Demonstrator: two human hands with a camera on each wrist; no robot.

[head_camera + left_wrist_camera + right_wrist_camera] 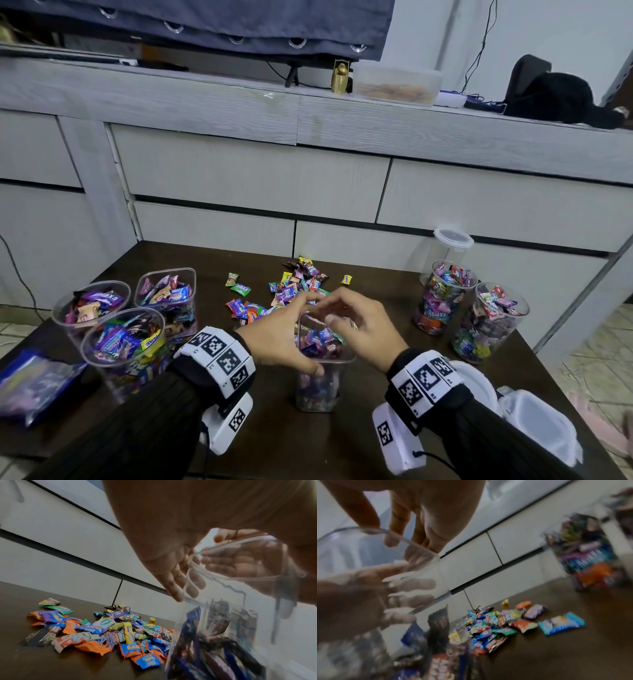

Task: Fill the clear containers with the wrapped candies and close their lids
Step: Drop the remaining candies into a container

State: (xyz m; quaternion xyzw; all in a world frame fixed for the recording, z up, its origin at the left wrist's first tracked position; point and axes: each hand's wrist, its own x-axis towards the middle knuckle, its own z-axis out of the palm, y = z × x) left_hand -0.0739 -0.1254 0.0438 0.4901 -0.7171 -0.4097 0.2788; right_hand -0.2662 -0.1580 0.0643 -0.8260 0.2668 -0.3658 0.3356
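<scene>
Both hands are on the jar [320, 383] near the front edge of the tabletop [394, 445], centre. The left hand [279, 334] wraps its rim, thumb on the near wall, fingers curled over the far side. The right hand [359, 329] hovers over the mouth, fingers bent and loosely spread; whether it pinches a candy I cannot tell. The jar looks like thin, stiff, smooth plastic, light even half full, so it would likely skid or tip if knocked: best held by the wall just below the rim. The candies [294, 291] piled behind it look light and crinkly, easy to pinch, quick to slip. Lids [534, 421] lie at the front right corner.
</scene>
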